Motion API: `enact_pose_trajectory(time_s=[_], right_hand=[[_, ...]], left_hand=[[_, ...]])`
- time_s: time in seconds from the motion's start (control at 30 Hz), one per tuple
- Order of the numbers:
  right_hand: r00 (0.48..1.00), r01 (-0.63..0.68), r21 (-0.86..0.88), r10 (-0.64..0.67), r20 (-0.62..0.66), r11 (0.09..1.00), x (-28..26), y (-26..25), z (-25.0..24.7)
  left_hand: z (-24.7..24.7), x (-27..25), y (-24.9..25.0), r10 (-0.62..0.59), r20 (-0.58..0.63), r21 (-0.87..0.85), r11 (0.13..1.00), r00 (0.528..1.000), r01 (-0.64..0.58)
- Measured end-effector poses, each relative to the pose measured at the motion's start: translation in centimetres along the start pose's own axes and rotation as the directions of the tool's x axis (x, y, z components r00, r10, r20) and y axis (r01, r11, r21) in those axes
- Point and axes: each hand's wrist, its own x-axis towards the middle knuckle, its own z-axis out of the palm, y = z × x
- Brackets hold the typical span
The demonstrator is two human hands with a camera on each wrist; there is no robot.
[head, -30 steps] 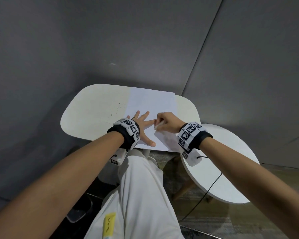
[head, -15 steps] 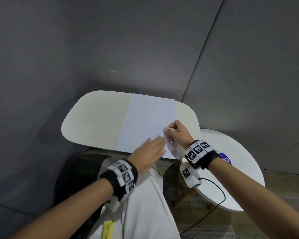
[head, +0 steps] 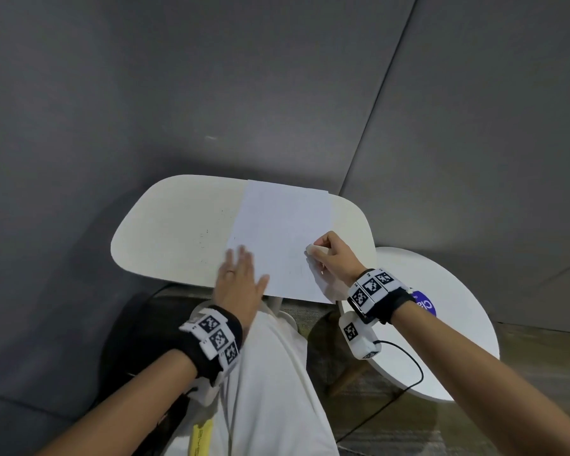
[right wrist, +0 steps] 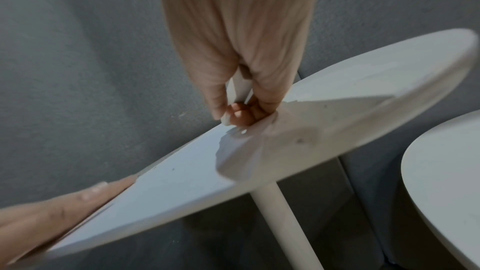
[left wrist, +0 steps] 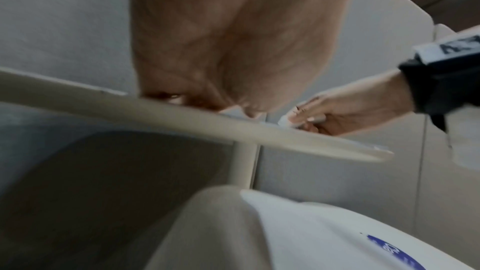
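A white sheet of paper [head: 283,225] lies on the cream oval table [head: 171,225]. My left hand [head: 239,271] lies flat with straight fingers on the sheet's near left corner, seen blurred in the left wrist view [left wrist: 233,48]. My right hand [head: 329,255] rests on the sheet's right side and pinches a small white eraser-like block [head: 314,249]. The right wrist view shows the block [right wrist: 239,89] between thumb and curled fingers [right wrist: 244,116], its tip down on the paper [right wrist: 182,171]. The left hand's fingers [right wrist: 64,206] show at the sheet's near edge.
A lower round white table [head: 448,340] with a blue sticker [head: 425,302] stands to the right, under my right wrist. Grey wall panels [head: 277,93] close in behind the tables. My lap in white trousers [head: 270,373] is under the table's near edge, beside its leg [right wrist: 283,223].
My left hand pulled back from the middle of the sheet and now lies on its near left corner. My right hand slid to the right with the white block.
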Motion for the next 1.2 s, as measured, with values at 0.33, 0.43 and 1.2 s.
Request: enact_pose_trajectory(time_s=[0.33,0.43,1.2], right_hand=[[0.996,-0.004,0.142,-0.008,0.084,0.990,-0.3,-0.1,-0.4],[0.995,-0.012,0.178,-0.006,0.099,0.984,-0.6,-0.3,-0.6],[0.872,0.361,-0.441,-0.131,0.471,0.822,-2.0,-3.0,-1.0]], left_hand=[[-0.4,1.3,-1.4,0.536,0.041,-0.034,0.844,0.843,-0.535],[-2.4,2.0,-1.8,-0.023,0.035,-0.041,0.999,0.999,0.025],[-1.7,6.3,2.2,0.360,0.077,-0.199,0.919,0.930,-0.339]])
